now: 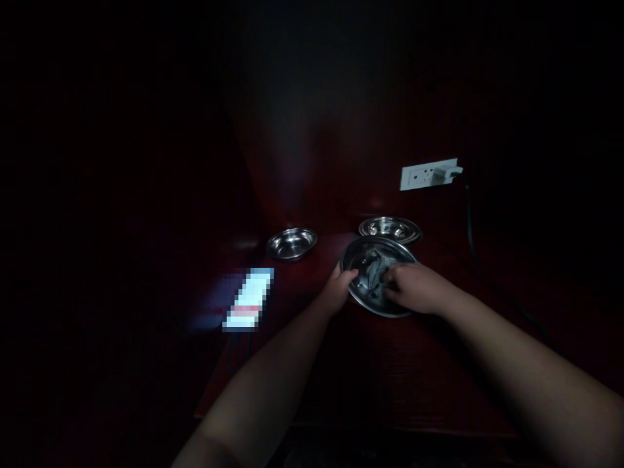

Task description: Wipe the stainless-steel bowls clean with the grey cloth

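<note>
A steel plate (pixel 358 255) is tilted up on the dark red table. My left hand (pixel 337 290) grips its left rim, fingers curled over the edge. Inside the plate my right hand (pixel 414 288) presses a dark scrubbing pad or cloth (pixel 374 273) against the metal, fingers closed on it. The room is very dark, so the pad's exact kind is hard to make out.
Two more steel plates lie flat on the table, one behind (pixel 390 229) and one to the left (pixel 292 243). A lit phone screen (pixel 248 299) glows at the left. A white wall socket (pixel 429 174) with a plug and black cable (pixel 470 227) is at the right.
</note>
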`<state>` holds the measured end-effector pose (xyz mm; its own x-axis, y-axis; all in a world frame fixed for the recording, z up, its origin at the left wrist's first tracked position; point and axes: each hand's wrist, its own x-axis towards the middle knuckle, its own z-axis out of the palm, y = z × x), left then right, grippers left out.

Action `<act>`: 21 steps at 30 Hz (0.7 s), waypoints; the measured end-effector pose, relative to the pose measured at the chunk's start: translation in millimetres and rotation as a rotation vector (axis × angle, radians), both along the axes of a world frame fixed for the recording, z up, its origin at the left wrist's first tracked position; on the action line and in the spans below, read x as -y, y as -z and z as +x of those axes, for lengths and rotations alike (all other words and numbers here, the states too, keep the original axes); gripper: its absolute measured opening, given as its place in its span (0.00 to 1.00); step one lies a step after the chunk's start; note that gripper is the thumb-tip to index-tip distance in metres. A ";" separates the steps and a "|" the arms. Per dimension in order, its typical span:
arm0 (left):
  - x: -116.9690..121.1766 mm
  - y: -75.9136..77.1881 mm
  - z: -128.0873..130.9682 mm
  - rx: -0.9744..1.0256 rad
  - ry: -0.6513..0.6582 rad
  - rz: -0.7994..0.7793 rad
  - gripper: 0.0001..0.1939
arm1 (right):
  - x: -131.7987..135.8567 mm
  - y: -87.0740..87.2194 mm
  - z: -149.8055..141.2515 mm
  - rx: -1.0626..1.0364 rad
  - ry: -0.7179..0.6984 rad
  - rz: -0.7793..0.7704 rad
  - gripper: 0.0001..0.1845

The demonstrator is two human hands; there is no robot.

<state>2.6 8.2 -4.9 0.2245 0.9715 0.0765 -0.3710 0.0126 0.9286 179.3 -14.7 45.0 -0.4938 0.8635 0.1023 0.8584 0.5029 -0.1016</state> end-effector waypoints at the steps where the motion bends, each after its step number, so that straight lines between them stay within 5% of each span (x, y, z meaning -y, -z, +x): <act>1: -0.2 0.2 0.0 -0.003 -0.004 0.015 0.24 | 0.9 0.8 -1.1 -0.009 -0.022 -0.037 0.11; 12: 3.5 -3.0 1.8 -0.022 0.001 0.055 0.20 | 7.6 4.3 -7.5 -0.216 -0.181 -0.334 0.11; 21: 2.5 -3.6 1.7 -0.014 0.021 0.139 0.23 | 14.4 -1.2 -16.9 -0.390 -0.324 -0.282 0.09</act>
